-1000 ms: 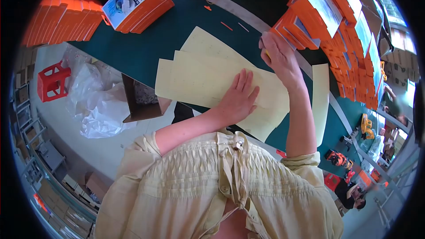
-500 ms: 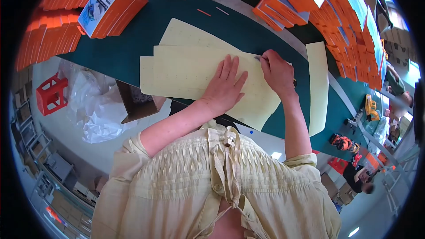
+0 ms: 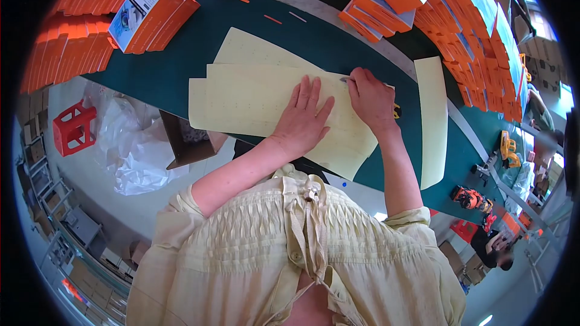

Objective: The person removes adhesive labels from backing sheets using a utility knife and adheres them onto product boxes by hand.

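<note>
Pale yellow sheets (image 3: 248,96) overlap in a pile on the dark green table (image 3: 211,15). My left hand (image 3: 303,118) lies flat on the top sheet with its fingers spread, holding nothing. At the right part of the pile, my right hand (image 3: 371,101) is closed round a cutter. Its thin blade tip (image 3: 345,79) shows beside the fingers at the sheet's upper edge, and a yellow and black part (image 3: 397,110) sticks out behind the hand. Farther right, a separate narrow yellow sheet (image 3: 431,124) lies on the table.
Orange boxes (image 3: 154,15) are stacked at the back left, and more orange boxes (image 3: 477,42) at the right. Below the table's left edge are an open carton (image 3: 181,139), plastic bags (image 3: 136,151) and a red stool (image 3: 74,128). A person (image 3: 492,246) is at the far right.
My right hand has come down from beside the orange boxes onto the sheets, bringing the cutter to their upper edge. My left hand has stayed flat on the pile. The view has shifted.
</note>
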### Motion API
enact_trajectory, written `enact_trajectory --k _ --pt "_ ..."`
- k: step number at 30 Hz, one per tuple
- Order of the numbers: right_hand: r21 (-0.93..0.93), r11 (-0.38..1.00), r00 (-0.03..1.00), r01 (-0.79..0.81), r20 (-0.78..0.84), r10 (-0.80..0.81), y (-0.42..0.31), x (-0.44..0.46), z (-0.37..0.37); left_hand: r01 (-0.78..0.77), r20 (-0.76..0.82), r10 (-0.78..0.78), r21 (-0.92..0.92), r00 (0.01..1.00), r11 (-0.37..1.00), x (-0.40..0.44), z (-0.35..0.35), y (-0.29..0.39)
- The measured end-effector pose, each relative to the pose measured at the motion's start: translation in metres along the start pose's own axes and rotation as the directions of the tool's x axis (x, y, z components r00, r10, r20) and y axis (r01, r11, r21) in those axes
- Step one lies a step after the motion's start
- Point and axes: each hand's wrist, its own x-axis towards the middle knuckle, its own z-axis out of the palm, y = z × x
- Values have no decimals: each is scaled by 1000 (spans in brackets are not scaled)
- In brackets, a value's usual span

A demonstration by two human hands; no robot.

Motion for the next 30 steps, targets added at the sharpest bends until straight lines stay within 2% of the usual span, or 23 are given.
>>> enact_trajectory --k 6,15,18,20,24,25,26,29,30 --pt "-6 1000 999 -10 46 10 0 3 -1 -7 0 7 5 1000 1000 0 1 -1" --pt "-33 994 987 -108 116 111 -16 9 -7 -26 9 26 -4 1000 1000 -1 -2 -3" --pt "127 980 962 -151 249 116 -22 14 -16 -23 20 24 -30 1000 999 0 -4 -2" --pt "415 883 955 -220 275 109 -35 21 -25 -24 26 25 -49 999 999 0 -2 -1" --pt "825 492 955 -277 294 44 -81 54 -58 -70 -9 70 -80 998 994 0 3 -6" --pt "846 466 961 -258 274 34 -91 65 -65 -89 -30 87 -88 996 992 -1 0 -9" --pt "867 439 968 -235 252 20 -102 78 -71 -123 -123 105 -141 987 982 -3 -1 -14" --pt "922 308 971 -232 240 14 -136 114 -77 -101 -171 48 -314 984 944 -11 -17 -31" --pt "928 285 970 -239 244 15 -146 126 -78 -121 -320 26 -278 947 953 -18 -33 -38"
